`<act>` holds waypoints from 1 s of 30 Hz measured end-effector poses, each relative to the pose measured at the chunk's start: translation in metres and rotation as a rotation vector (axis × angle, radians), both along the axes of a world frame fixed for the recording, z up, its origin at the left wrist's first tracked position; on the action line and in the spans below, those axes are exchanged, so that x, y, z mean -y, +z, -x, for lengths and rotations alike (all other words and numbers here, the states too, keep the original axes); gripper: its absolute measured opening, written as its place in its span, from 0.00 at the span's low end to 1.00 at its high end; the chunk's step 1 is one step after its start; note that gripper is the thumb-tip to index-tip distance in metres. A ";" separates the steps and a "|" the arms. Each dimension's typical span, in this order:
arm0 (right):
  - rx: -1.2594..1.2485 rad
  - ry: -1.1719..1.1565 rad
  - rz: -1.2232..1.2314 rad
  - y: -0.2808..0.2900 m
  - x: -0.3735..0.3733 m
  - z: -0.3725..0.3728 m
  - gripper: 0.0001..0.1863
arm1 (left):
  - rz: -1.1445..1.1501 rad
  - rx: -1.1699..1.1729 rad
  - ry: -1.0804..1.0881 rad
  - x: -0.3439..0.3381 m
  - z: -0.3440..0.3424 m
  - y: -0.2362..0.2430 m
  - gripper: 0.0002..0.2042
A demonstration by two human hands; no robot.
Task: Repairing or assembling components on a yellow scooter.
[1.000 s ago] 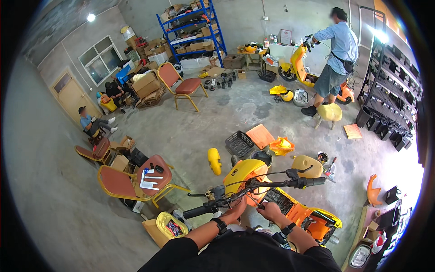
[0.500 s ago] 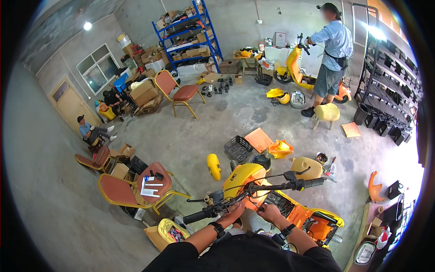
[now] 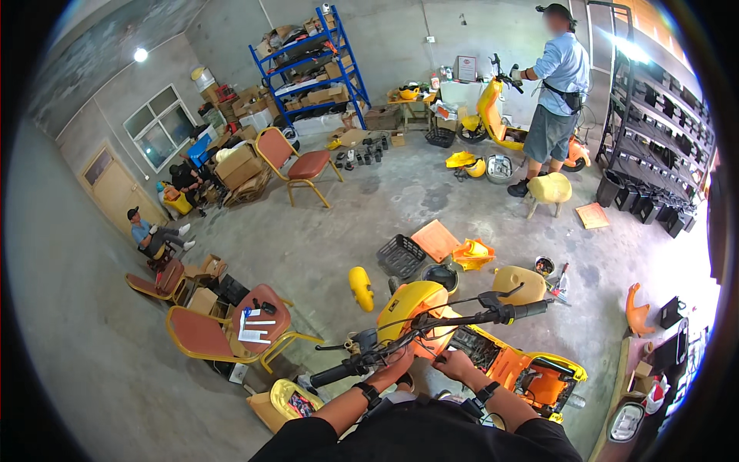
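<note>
A partly dismantled yellow-and-orange scooter [image 3: 416, 304] stands before me, its black handlebar [image 3: 462, 318] crossing above my hands. My left hand [image 3: 395, 363] reaches under the bar among the black cables [image 3: 372, 346], against the orange front panel [image 3: 431, 344]; cables and panel hide its fingers. On the panel's right lower edge my right hand [image 3: 456, 365] is closed, with fingertips pinched together. What they hold, if anything, is too small to make out. Right of it lies the scooter's uncovered frame [image 3: 504, 360] with wiring showing.
Around the scooter lie a yellow fender [image 3: 361, 289], a black crate [image 3: 401, 256], a black bucket [image 3: 440, 279] and a tan seat [image 3: 519, 285]. Chairs [image 3: 202, 333] stand left. A person [image 3: 556, 73] works at another scooter [image 3: 493, 115]; others sit far left.
The whole view has shifted slightly. Both hands stay at the orange panel, with the right hand's fingers barely moved.
</note>
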State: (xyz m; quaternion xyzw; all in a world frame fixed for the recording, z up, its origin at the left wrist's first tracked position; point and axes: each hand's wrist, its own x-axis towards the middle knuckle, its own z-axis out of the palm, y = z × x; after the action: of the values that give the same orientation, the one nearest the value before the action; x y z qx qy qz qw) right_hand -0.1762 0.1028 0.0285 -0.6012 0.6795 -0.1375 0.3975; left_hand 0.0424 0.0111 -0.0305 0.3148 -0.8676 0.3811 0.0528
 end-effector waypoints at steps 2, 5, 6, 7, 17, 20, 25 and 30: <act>-0.006 -0.010 0.035 0.001 0.001 0.000 0.26 | -0.166 -0.022 0.009 -0.001 0.000 0.006 0.08; -0.029 -0.010 0.071 0.002 0.000 -0.001 0.25 | -0.139 0.093 -0.069 0.001 -0.004 0.012 0.11; -0.039 -0.007 0.082 0.002 0.000 -0.001 0.25 | -0.074 0.173 -0.068 0.000 -0.003 0.015 0.12; -0.054 -0.011 0.100 0.002 -0.001 -0.002 0.25 | -0.102 0.108 -0.099 0.000 -0.002 0.019 0.12; -0.026 0.043 0.154 0.000 -0.005 -0.004 0.27 | 0.443 0.806 -0.268 -0.014 -0.005 0.063 0.06; -0.033 0.043 0.092 -0.003 -0.001 -0.004 0.25 | 0.613 1.006 -0.186 -0.013 -0.002 0.054 0.07; -0.107 0.026 0.134 -0.009 0.000 -0.007 0.24 | 0.571 0.960 0.012 -0.018 -0.003 0.032 0.11; -0.109 -0.010 0.167 -0.010 -0.001 -0.014 0.22 | 0.588 0.753 0.101 -0.025 -0.006 0.021 0.11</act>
State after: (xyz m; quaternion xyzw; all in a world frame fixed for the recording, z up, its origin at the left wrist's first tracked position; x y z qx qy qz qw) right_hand -0.1627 0.1038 0.0189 -0.6355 0.6891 -0.1627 0.3079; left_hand 0.0488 0.0366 -0.0093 0.1686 -0.6655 0.6999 -0.1971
